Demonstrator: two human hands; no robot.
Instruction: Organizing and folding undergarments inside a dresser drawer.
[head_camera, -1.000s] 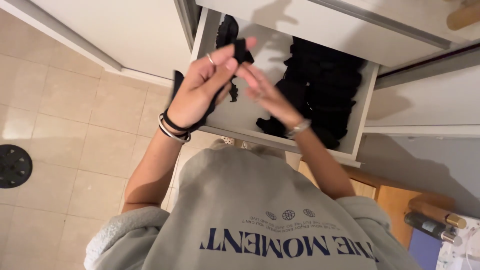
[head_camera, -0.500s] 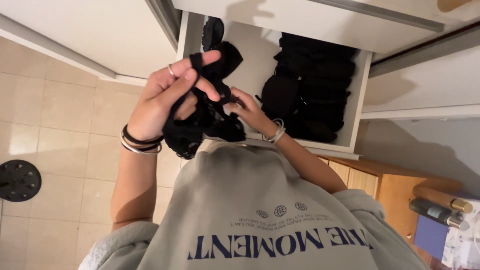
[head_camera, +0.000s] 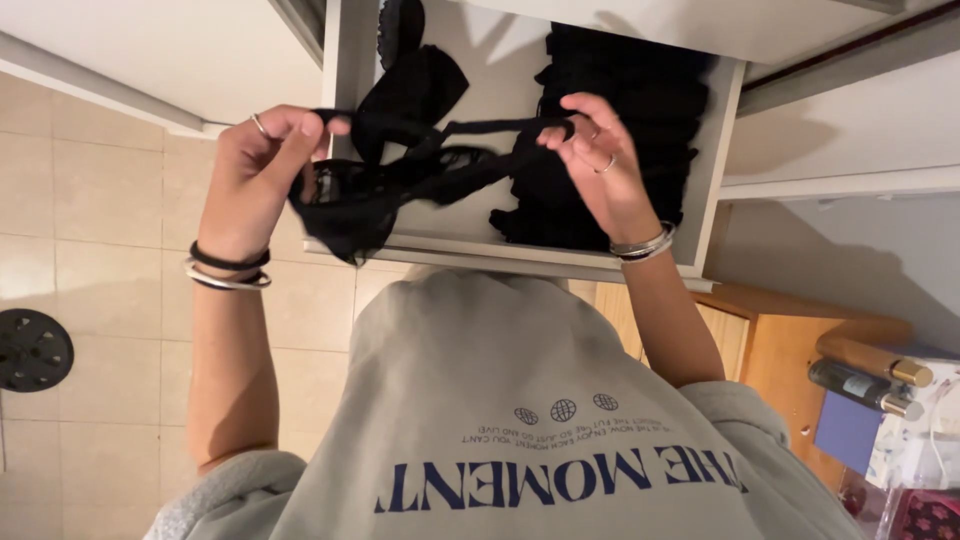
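Both hands (head_camera: 262, 165) (head_camera: 600, 165) apparently pinch black lace garment (head_camera: 400, 180) stretched between.

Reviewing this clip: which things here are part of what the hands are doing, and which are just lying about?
In hand:
- black lace garment, stretched between left hand and right hand
- open white drawer beneath it
- pile of black clothing inside the drawer

Lying about:
- round black disc on the tiled floor
- wooden cabinet
- dark bottle with gold cap
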